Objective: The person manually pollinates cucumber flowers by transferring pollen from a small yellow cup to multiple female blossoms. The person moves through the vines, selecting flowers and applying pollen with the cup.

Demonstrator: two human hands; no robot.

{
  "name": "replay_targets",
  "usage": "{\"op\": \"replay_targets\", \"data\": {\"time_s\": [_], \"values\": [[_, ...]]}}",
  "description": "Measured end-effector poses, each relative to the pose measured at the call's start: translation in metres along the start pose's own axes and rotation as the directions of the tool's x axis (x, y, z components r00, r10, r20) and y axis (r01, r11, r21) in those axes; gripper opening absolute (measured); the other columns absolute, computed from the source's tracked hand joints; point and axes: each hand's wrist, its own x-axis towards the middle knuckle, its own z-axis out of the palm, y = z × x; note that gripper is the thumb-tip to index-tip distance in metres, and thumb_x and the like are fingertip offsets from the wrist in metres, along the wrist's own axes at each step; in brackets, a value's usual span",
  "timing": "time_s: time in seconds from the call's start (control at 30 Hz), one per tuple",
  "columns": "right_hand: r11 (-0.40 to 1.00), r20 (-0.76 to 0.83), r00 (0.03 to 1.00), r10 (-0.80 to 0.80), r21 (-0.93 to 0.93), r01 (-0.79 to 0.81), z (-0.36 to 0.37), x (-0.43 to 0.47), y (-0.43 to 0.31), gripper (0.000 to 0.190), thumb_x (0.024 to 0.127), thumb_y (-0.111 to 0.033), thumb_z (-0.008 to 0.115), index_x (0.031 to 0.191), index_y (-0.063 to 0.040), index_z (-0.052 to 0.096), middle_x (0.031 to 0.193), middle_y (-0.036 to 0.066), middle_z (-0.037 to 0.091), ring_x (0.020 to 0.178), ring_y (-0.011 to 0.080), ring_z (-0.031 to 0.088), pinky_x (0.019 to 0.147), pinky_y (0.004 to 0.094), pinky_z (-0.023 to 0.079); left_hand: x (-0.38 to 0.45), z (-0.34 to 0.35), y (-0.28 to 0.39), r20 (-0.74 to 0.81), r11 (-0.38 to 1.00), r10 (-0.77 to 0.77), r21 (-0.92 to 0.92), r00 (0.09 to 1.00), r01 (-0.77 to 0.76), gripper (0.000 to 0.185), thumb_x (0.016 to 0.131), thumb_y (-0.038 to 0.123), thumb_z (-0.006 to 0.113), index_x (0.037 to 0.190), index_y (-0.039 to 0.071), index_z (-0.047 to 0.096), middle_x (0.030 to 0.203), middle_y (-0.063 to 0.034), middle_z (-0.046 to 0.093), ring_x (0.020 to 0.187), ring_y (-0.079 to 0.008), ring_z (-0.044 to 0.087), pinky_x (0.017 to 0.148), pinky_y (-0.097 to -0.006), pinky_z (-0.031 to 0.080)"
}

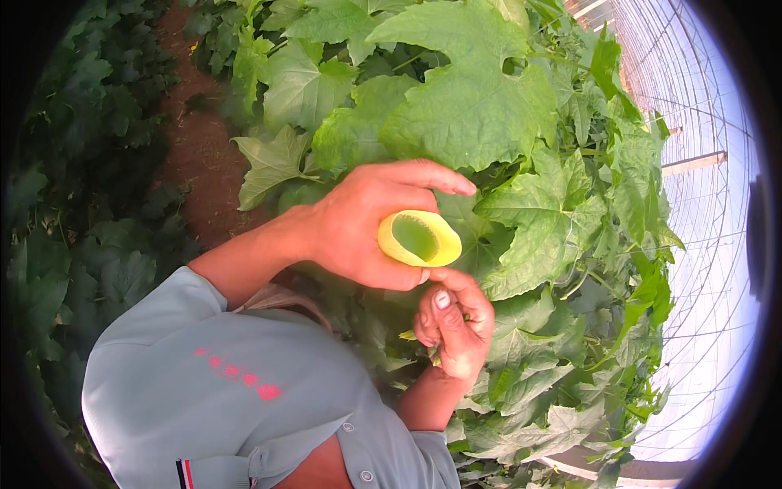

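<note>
My left hand [360, 226] holds a yellow cup [450, 244] with a slanted, uneven rim. Its inside looks green, perhaps a liquid. The index finger of that hand stretches out beyond the cup towards the leaves. Just below the cup, my right hand [458, 330] is curled, its thumb bent in and a fingertip close to the left thumb. Between its fingers and palm shows a small green plant part [435, 356], mostly hidden. A yellow petal-like bit [407, 335] lies beside those fingers. Broad lobed leaves [470, 91] surround both hands.
Dense vines [568, 214] climb in front and to the right. A strip of bare brown soil [201, 147] runs at the left, with darker foliage [104, 183] beyond it. White greenhouse sheeting [702, 244] on a thin frame curves along the right, crossed by a short wooden bar [695, 164].
</note>
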Motion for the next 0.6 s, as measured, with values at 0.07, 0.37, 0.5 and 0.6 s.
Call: {"op": "replay_targets", "data": {"time_s": [0.07, 0.37, 0.5, 0.6], "values": [[0.993, -0.196, 0.977, -0.084, 0.063, 0.099, 0.005, 0.03, -0.02, 0.047, 0.109, -0.009, 0.061, 0.152, 0.007, 0.051, 0.079, 0.006, 0.059, 0.049, 0.0042, 0.032, 0.042, 0.0234, 0.029, 0.017, -0.016, -0.004, 0.01, 0.999, 0.023, -0.029, 1.0, -0.022, 0.034, 0.068, 0.016, 0.087, 0.096, 0.003, 0.075, 0.144, -0.0248, 0.064, 0.123, -0.0383, 0.069, 0.1, -0.043, 0.057], [0.914, -0.675, 0.618, -0.403, -0.334, 0.231, -0.011, 0.056, -0.06, 0.082, 0.106, -0.011, 0.067, 0.171, -0.002, 0.018, 0.084, 0.012, 0.062, 0.046, 0.0064, 0.033, 0.04, 0.0251, 0.029, 0.069, -0.069, -0.022, 0.045, 0.989, 0.144, -0.041, 0.989, -0.142, 0.047, 0.062, 0.018, 0.089, 0.104, 0.002, 0.079, 0.145, -0.0306, 0.062, 0.135, -0.0422, 0.061, 0.111, -0.0494, 0.051], [0.902, -0.674, 0.6, -0.431, -0.329, 0.279, -0.013, 0.057, -0.056, 0.085, 0.106, -0.011, 0.068, 0.172, -0.003, 0.015, 0.085, 0.013, 0.062, 0.046, 0.0063, 0.033, 0.041, 0.0257, 0.03, 0.078, -0.083, -0.03, -0.014, 0.983, 0.176, 0.056, 0.984, -0.175, 0.054, 0.063, 0.017, 0.088, 0.11, -0.006, 0.075, 0.137, -0.0323, 0.066, 0.136, -0.0426, 0.061, 0.115, -0.049, 0.046], [0.888, -0.677, 0.576, -0.459, -0.341, 0.308, -0.016, 0.062, -0.051, 0.083, 0.106, -0.01, 0.068, 0.171, -0.002, 0.017, 0.086, 0.013, 0.063, 0.046, 0.006, 0.032, 0.042, 0.0252, 0.03, 0.085, -0.091, -0.025, -0.001, 0.984, 0.133, 0.118, 0.991, -0.132, 0.054, 0.064, 0.017, 0.086, 0.112, -0.006, 0.076, 0.143, -0.034, 0.062, 0.138, -0.0454, 0.059, 0.114, -0.0493, 0.047]]}}
